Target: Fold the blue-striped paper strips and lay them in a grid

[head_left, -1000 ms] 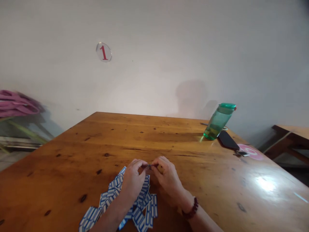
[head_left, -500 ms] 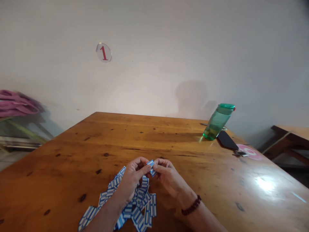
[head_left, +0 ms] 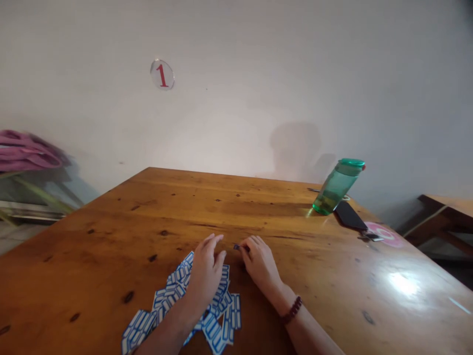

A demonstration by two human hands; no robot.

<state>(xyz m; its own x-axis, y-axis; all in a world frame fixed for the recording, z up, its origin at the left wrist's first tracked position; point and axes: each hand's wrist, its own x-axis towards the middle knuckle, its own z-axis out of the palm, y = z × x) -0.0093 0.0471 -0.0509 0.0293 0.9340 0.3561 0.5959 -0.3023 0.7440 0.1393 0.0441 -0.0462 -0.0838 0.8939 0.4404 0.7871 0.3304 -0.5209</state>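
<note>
Right hand (head_left: pixel 260 261) pinches tiny dark piece (head_left: pixel 235 247), identity unclear; slim fingertip hold, might slip. Left hand (head_left: pixel 207 273) part-open, apparently empty, near blue-white cards (head_left: pixel 173 292).

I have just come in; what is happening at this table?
A person's right hand pinches a small dark piece. The left hand, open with nothing visible in it, is close to a pile of blue-and-white cards on the wooden table. A green bottle and a dark flat object are farther off, to the right.
</note>
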